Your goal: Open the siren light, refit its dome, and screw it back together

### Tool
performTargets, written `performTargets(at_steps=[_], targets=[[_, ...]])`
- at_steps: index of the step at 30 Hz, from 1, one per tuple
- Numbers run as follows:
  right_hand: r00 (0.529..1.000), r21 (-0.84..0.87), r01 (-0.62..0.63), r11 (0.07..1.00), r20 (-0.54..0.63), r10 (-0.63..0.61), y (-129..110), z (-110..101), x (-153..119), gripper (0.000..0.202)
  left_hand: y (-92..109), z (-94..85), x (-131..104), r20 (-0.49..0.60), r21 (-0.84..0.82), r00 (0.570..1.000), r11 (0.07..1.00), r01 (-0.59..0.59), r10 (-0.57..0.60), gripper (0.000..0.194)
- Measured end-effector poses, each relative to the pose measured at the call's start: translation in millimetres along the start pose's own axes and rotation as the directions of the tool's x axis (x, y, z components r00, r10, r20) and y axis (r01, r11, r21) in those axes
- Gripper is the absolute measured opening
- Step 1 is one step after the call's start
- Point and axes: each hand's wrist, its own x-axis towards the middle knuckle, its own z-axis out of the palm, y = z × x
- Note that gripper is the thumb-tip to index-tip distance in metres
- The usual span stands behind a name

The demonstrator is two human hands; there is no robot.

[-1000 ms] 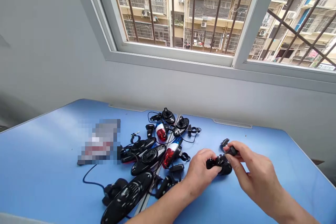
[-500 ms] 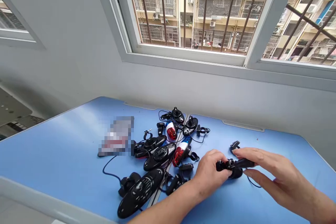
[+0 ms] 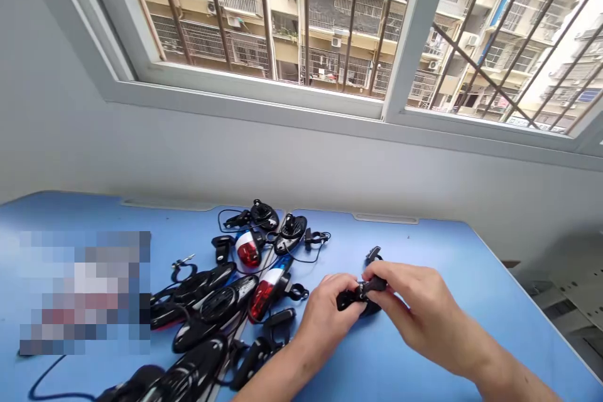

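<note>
Over the right part of the table, my left hand (image 3: 327, 311) is closed around the black clamp of a bicycle siren light (image 3: 373, 308), whose body is mostly hidden under my fingers. My right hand (image 3: 417, 301) pinches the short black handle of a screwdriver (image 3: 377, 284), its tip end at the clamp's screw. Just beyond my right fingers lies a small black switch (image 3: 374, 254). Left of my hands sits a siren light with a red, white and blue cover (image 3: 268, 292) and a clamp ring. The lower part of the held siren light cannot be seen.
Several more black siren lights (image 3: 217, 304) with cords and clamps lie across the seam of the blue table (image 3: 438, 251). A blurred-out flat item (image 3: 85, 292) lies at the left. Behind the table are a wall and a barred window (image 3: 264, 85).
The view has swung to the right and come closer to the table. My right fingers have closed around the screwdriver handle, where they were spread before. My left hand keeps its hold.
</note>
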Motion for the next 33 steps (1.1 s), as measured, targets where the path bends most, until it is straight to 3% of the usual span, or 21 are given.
performTargets(at_steps=[5, 10, 17, 23, 28, 33], targets=[[0.999, -0.02, -0.034, 0.999, -0.038, 0.033, -5, 1, 1, 0.013, 7, -0.7, -1, 0.013, -0.011, 1.0, 1.0, 0.027, -0.027, 0.005], [0.995, 0.118, 0.085, 0.989, 0.048, -0.091, 5, -6, 4, 0.015, 9, -2.0, -1, 0.024, -0.041, 0.999, 0.999, 0.035, -0.034, 0.003], [0.97, 0.167, 0.182, 0.969, 0.134, -0.205, 14, -25, 6, 0.026, 4, -2.2, 0, 0.054, -0.048, 0.996, 0.996, 0.071, -0.068, 0.002], [0.964, 0.158, 0.185, 0.97, 0.163, -0.21, 16, -31, 2, 0.031, 1, -3.1, 0, 0.078, -0.047, 0.994, 0.995, 0.086, -0.082, 0.005], [0.978, 0.15, 0.099, 0.984, 0.168, -0.124, 17, -26, 1, 0.022, 4, -3.5, 0, 0.112, -0.074, 0.992, 0.995, 0.065, -0.057, 0.021], [0.98, 0.125, 0.09, 0.988, 0.165, -0.11, 15, -23, 0, 0.015, 5, -2.4, 0, 0.108, -0.067, 0.994, 0.997, 0.03, -0.022, 0.015]])
